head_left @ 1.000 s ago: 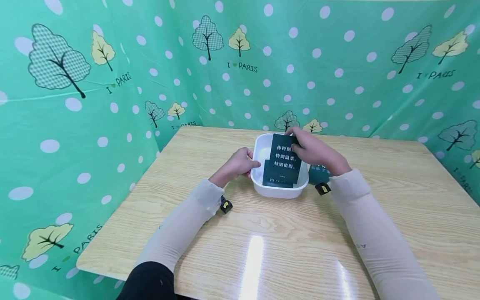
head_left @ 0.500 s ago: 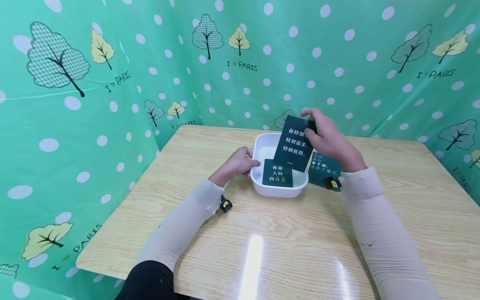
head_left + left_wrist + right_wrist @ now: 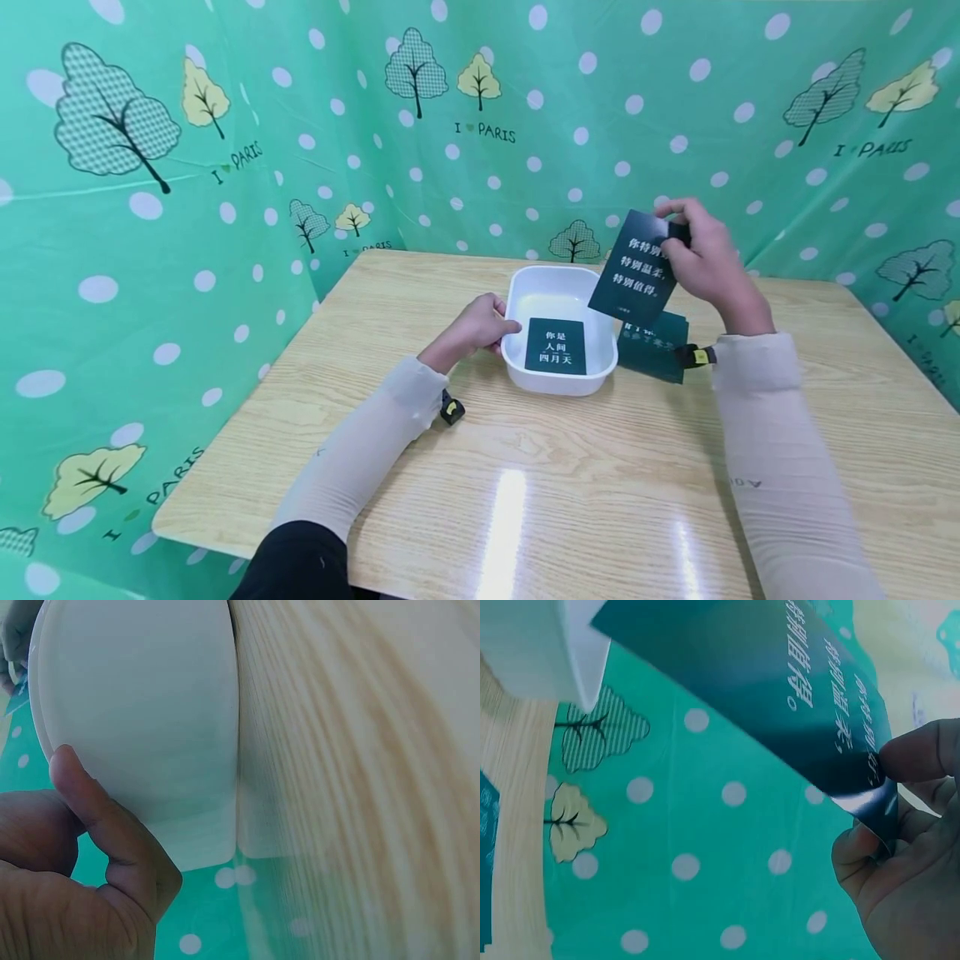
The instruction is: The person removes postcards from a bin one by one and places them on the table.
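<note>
A white plastic basin (image 3: 558, 385) stands on the table, and my left hand (image 3: 477, 323) pinches its left rim between thumb and fingers. In the left wrist view the basin's outer wall (image 3: 150, 712) fills much of the frame beside the thumb. Inside the basin lies a dark green card (image 3: 556, 346) with white lettering. My right hand (image 3: 705, 254) holds another dark green card (image 3: 636, 265) by its upper right corner, raised and tilted over the basin's right side. The right wrist view shows this card (image 3: 757, 682) pinched between thumb and fingers, slightly bent there.
Right of the basin, several dark green cards (image 3: 654, 354) lie in a pile on the wooden table (image 3: 420, 517), partly behind the raised card. A green polka-dot curtain (image 3: 675, 125) printed with trees hangs along the back and left of the table.
The right hand has lifted its card out of the basin and carried it up and to the right, uncovering the card inside. The left hand stays on the rim.
</note>
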### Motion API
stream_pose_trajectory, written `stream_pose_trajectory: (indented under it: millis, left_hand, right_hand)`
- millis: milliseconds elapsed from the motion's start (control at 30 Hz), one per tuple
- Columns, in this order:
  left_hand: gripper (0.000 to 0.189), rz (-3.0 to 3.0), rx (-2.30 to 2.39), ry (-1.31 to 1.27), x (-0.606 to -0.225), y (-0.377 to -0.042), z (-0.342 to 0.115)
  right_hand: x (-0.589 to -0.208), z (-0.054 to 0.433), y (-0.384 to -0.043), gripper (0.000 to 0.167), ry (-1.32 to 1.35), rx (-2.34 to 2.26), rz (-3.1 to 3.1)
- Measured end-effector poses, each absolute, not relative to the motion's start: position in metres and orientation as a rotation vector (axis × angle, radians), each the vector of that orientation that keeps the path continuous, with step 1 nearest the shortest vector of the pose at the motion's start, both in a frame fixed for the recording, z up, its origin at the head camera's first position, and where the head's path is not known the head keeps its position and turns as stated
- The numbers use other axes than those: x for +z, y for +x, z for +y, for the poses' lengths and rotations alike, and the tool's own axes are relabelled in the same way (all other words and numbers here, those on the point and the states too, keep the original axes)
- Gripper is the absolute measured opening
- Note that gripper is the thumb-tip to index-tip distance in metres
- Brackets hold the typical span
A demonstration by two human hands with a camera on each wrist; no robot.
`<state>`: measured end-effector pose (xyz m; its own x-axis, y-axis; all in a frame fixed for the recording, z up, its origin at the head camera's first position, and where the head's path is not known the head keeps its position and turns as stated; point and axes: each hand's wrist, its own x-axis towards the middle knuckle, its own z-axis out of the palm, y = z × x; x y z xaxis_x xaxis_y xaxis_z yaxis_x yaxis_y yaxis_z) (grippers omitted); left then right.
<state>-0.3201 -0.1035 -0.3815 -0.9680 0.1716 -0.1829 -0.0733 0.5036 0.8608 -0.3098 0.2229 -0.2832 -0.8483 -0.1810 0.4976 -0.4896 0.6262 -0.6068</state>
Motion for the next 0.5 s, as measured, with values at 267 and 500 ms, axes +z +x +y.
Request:
stream_pose_trajectory:
  millis: [267,500]
  left_hand:
    - [0.025,2.499,1.447,0.069,-0.381,-0.320,-0.104]
    - [0.025,2.496,1.454,0.073,-0.382,-0.321,-0.104]
  right_hand:
    - [-0.293,0.245,-0.319,0.038,0.368,1.117,-2.519]
    - [-0.311,0.259,-0.331,0.038,0.272,1.140,-2.566]
